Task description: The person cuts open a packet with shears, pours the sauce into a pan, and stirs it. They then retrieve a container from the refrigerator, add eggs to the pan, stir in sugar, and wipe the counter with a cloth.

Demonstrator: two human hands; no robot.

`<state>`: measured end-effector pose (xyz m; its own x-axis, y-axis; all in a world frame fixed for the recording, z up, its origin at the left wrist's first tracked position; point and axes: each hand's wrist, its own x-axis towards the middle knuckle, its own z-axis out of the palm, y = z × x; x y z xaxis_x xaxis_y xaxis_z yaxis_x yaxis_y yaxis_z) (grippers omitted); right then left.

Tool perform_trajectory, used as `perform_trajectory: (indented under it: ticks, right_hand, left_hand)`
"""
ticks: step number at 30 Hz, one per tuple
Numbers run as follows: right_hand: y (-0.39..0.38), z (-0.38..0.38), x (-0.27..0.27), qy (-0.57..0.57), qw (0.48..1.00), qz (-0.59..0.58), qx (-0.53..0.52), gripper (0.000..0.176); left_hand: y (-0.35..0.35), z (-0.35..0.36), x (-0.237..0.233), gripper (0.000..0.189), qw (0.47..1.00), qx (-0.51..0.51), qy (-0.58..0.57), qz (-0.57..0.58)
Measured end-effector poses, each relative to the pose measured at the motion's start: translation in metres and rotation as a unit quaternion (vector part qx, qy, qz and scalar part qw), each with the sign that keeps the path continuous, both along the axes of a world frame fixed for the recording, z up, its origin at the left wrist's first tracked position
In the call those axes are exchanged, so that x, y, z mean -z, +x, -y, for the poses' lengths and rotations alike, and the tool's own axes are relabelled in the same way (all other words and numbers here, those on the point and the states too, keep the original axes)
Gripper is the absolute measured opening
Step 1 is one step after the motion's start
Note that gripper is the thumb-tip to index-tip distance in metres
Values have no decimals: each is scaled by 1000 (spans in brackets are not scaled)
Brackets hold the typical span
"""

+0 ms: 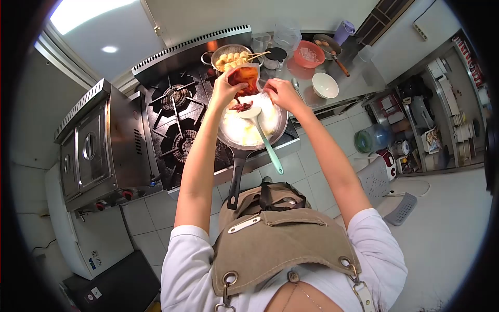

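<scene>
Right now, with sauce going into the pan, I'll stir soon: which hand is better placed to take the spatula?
Probably the right hand: it only pinches a corner of the sauce pouch, and the spatula points its teal handle to that side. The left hand grips the pouch over the pan.

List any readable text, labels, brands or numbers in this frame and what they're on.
Nothing reads clearly.
The blue sticker on the white cabinet: too small to read.
The label on the black box: blurred.
The packages on the right shelf: print too small.
The red pouch held by left hand and right hand: no print visible.
</scene>
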<state>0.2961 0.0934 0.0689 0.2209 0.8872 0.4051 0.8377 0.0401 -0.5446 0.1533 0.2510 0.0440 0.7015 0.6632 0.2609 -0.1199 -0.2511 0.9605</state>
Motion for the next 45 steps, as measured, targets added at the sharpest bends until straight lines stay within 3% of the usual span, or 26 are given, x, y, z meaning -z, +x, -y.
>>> perform_trajectory:
  ticks: [4, 6, 10, 11, 14, 15, 18, 20, 22, 24, 27, 28, 31, 32, 34, 38, 40, 41, 42, 43, 44, 45]
  right_hand:
    - [5, 23, 4, -7, 1000, 19, 16, 10]
    - [15, 45, -4, -33, 998, -5, 59, 10]
    - [25, 59, -12, -55, 987, -96, 115, 12]
    - [23, 57, -13, -49, 988, -100, 104, 15]
    - [-2, 42, -36, -99, 985, -109, 91, 24]
    - [-12, 35, -41, -86, 990, -84, 69, 24]
    - [-28, 15, -42, -75, 996, -29, 48, 26]
    - [-25, 7, -35, -77, 996, 2, 48, 29]
    - [-23, -2, -28, -1, 998, 15, 65, 23]
    - [-26, -4, -23, -18, 997, 22, 73, 21]
    - [-36, -10, -11, -16, 993, 52, 102, 21]
    - [-39, -13, -8, -16, 993, 53, 101, 21]
    - [-47, -21, 0, 4, 994, 22, 110, 17]
    - [-49, -23, 3, 23, 994, 35, 103, 14]
    - [-56, -20, -9, 25, 996, 21, 82, 11]
    - [-48, -16, -20, -66, 996, -64, 17, 17]
    - [-35, -16, -4, -27, 988, -153, 24, 18]
    - [-21, -23, 12, -49, 982, -173, 55, 36]
    - [-16, -22, 8, -48, 982, -174, 56, 36]
    - [-13, -20, -3, -158, 905, -389, 74, 47]
    - [-11, -17, -13, -257, 770, -578, 87, 58]
    - [-10, -13, -18, -291, 734, -610, 62, 70]
  left_hand:
    - [-18, -24, 2, 36, 975, -130, 176, -46]
    - [-35, -62, 26, 31, 980, -108, 130, -103]
    - [-42, -44, -4, 31, 981, -55, 152, -104]
    - [-36, -44, 3, 32, 992, -28, 68, -99]
    - [-20, -26, 9, 41, 996, -3, 8, -85]
    - [-19, -9, -8, 45, 994, -2, 74, -77]
    - [-10, 10, -12, 42, 999, 43, -6, -27]
    - [-8, 11, -4, 31, 996, 57, 39, -49]
    - [-7, 16, 2, 23, 997, 59, -44, -18]
    - [-6, 24, 5, 19, 999, -7, -28, 21]
    - [-3, 46, 2, 19, 982, -168, 83, 40]
    - [-2, 52, -2, 22, 987, -155, 31, 17]
    - [7, 63, 1, 36, 992, -118, 12, 39]
    - [13, 61, 10, 40, 988, -118, 69, 64]
    - [14, 58, 10, 45, 990, -81, 20, 114]
    - [3, 49, 2, 30, 979, 7, -89, 182]
    - [-5, 40, 2, 25, 990, 0, -140, 36]
    - [-5, 38, 4, 25, 990, 0, -140, 35]
    - [-3, 36, 7, 21, 997, 1, -35, 64]
    - [-2, 36, 8, 17, 993, 2, 70, 92]
    - [-2, 37, 8, 17, 993, 4, 70, 92]
    - [-4, 39, 7, 15, 986, -10, 144, 80]
